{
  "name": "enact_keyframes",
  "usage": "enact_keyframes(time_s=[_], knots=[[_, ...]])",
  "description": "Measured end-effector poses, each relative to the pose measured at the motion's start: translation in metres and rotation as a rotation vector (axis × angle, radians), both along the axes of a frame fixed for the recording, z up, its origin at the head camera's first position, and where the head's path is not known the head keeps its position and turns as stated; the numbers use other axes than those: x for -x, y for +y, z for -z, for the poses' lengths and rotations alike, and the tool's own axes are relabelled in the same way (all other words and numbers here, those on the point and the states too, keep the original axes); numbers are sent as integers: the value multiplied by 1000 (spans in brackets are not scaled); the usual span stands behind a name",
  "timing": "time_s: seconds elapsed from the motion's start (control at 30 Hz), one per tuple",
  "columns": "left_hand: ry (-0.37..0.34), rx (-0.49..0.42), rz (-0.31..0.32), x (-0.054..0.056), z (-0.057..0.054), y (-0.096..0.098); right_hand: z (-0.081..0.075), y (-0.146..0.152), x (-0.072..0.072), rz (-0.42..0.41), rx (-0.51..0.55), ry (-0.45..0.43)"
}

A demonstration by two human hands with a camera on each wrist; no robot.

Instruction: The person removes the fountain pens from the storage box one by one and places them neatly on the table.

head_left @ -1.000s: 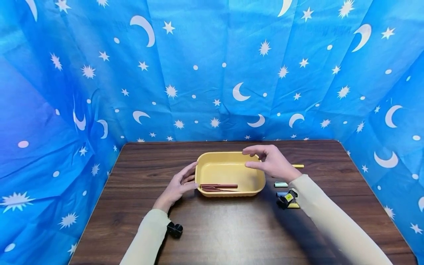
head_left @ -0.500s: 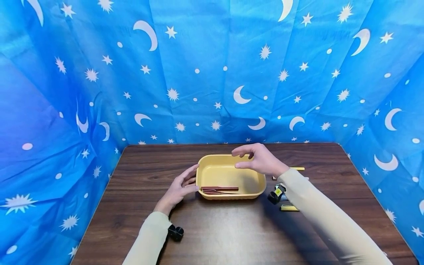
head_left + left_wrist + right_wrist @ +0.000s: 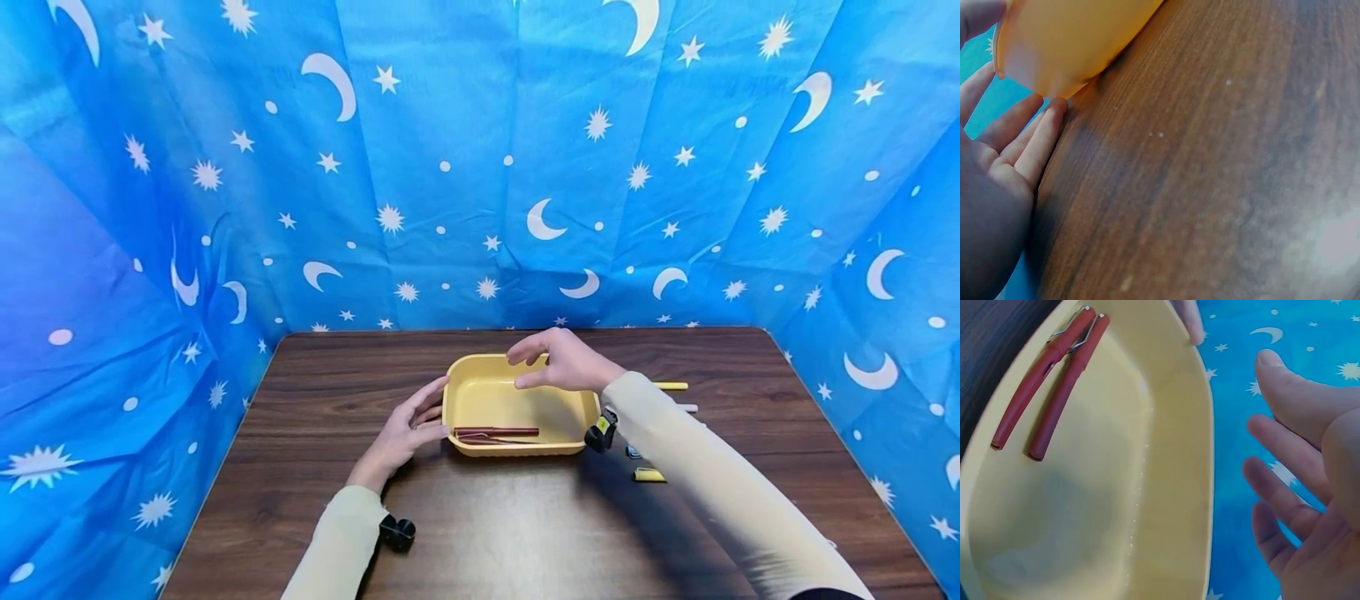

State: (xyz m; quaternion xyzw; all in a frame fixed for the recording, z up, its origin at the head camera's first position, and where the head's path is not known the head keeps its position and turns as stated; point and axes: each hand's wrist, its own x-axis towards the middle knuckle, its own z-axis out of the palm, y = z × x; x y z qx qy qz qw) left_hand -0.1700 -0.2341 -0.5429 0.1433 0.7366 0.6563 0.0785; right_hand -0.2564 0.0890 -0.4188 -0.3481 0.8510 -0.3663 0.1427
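Note:
A yellow rectangular tray point(image 3: 487, 400) stands on the wooden table. Two dark red pens with wire clips point(image 3: 1063, 406) lie side by side inside it, along its near side in the head view. My left hand point(image 3: 401, 427) is at the tray's left end, fingers fairly straight against the outer wall and thumb by the near corner; the left wrist view shows fingertips touching the tray's outside. Above the tray's far right part hovers my right hand point(image 3: 558, 360), its fingers apart and loosely bent. Nothing is between them in the right wrist view.
Right of the tray, a yellow stick-like piece point(image 3: 671, 386), a white one point(image 3: 687, 407), a blue one point(image 3: 633, 452) and another yellow one point(image 3: 649, 475) lie on the table point(image 3: 480, 533), partly behind my right sleeve. Blue star-and-moon cloth point(image 3: 465, 192) surrounds the table.
My right hand has moved left over the tray, its sleeve now covering more of the pieces on the right. My left hand stays against the tray. The pens lie as before.

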Motion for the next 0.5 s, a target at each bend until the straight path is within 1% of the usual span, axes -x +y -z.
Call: enact_keyframes(time_s=[0.27,0.5], knots=[[-5,-5,1,-2,-1,1,7,-13,8,-83,-60,-39],[1,-4,-3,-1,0,0,15,-23,13,-175,-156,-23]])
